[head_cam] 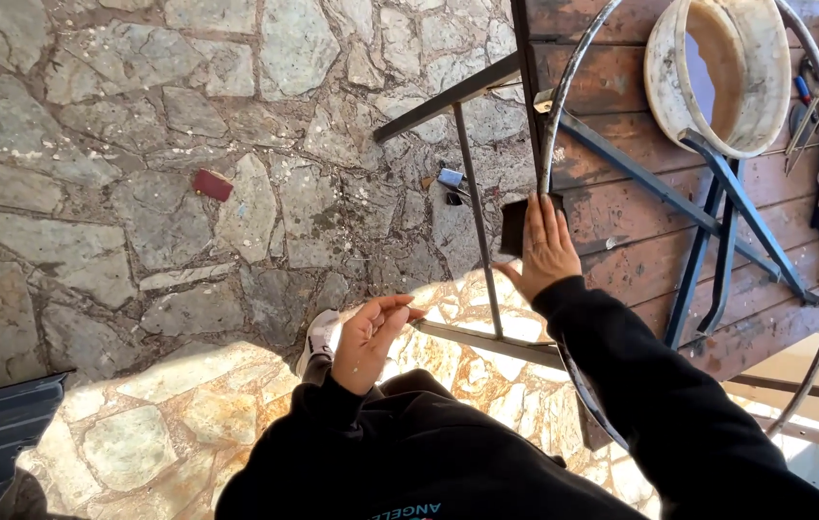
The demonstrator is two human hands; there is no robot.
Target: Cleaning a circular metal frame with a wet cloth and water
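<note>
- Right hand [546, 247] pressed a dark pad [514, 226] flat against the metal ring [557, 125], fingers spread over it.
- Left hand [368, 339] hung empty, fingers loosely curled, near the frame bar [479, 221].
- Bucket [729, 72] lay on the wooden table [621, 217].

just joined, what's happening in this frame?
A person in a black sweatshirt presses a dark block against a metal ring with the right hand. The ring's frame lies on a worn wooden table. The left hand is empty, palm open, over the stone paving. A dirty white bucket lies on the table.
</note>
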